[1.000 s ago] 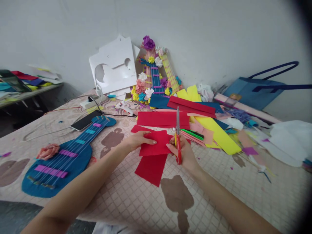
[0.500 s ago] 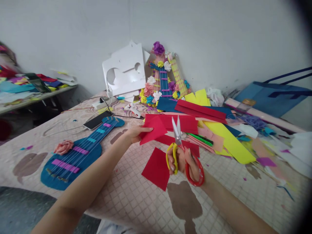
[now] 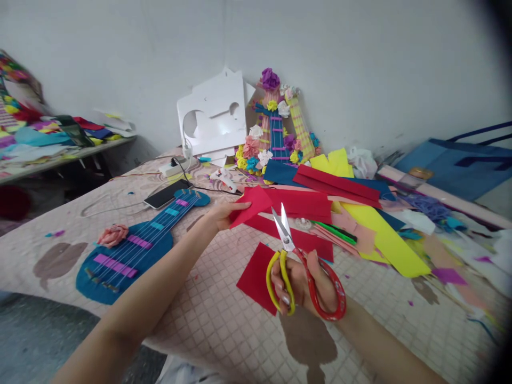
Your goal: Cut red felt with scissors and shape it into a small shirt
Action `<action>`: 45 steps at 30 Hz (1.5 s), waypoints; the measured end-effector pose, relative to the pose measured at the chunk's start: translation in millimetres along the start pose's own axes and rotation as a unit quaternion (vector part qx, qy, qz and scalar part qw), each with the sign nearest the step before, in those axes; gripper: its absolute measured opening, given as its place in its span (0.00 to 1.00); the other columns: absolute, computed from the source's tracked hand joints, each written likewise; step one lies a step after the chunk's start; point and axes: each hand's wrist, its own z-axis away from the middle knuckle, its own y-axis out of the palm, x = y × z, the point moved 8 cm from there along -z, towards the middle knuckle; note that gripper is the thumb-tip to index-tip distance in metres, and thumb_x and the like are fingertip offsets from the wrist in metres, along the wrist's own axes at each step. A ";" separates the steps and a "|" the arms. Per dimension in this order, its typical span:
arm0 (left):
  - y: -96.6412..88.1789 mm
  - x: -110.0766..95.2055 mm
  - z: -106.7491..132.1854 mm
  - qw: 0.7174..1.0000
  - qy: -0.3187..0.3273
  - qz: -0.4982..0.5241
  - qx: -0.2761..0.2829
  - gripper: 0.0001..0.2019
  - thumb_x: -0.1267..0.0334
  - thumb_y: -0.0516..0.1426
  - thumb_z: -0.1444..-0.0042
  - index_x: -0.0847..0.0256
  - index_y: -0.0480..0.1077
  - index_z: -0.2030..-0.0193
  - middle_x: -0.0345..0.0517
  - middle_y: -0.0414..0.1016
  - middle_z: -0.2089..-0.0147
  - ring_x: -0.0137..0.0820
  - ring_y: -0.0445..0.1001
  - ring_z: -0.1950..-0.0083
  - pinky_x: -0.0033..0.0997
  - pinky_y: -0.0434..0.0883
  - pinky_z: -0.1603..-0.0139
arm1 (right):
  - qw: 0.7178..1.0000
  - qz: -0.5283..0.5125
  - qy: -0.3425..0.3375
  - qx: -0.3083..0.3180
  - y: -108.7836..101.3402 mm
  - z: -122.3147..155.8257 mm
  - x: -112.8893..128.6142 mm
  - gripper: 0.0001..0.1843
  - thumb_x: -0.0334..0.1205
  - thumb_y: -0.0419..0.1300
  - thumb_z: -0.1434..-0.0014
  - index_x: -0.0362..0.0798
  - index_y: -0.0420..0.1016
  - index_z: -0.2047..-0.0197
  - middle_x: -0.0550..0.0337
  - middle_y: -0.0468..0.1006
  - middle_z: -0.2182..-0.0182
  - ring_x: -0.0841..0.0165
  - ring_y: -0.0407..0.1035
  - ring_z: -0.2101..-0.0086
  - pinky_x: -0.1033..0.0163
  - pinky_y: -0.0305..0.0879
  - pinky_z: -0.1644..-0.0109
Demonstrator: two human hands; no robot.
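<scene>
My right hand [image 3: 306,280] is closed through the yellow and red handles of a pair of scissors [image 3: 298,261], whose blades point up and left and stand slightly apart. My left hand [image 3: 222,213] pinches a folded piece of red felt [image 3: 254,205] lifted above the table, just left of the blade tips. A cut red felt rectangle [image 3: 256,274] lies flat under the scissors. More red felt sheets [image 3: 304,205] lie behind.
A blue felt guitar [image 3: 132,250] with a pink rose lies at left, a phone [image 3: 168,193] on a cable behind it. Yellow felt [image 3: 384,240], a green pen [image 3: 334,230], decorated guitars [image 3: 276,130], white card [image 3: 214,114] and a blue bag [image 3: 456,162] crowd the back.
The red felt has been cut: one piece stays on the table, my left hand carried the other up and away. My right hand drew the scissors back toward me with their blades now apart.
</scene>
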 end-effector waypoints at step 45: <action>6.6 0.9 -3.4 0.992 0.042 -0.076 0.089 0.19 0.72 0.67 0.57 0.69 0.72 0.56 0.52 0.80 0.64 0.35 0.80 0.66 0.33 0.76 0.59 | 0.997 -0.079 0.006 0.025 -5.0 -0.1 -4.8 0.37 0.75 0.45 0.49 0.45 0.67 0.65 0.66 0.62 0.78 0.76 0.56 0.82 0.66 0.65 0.79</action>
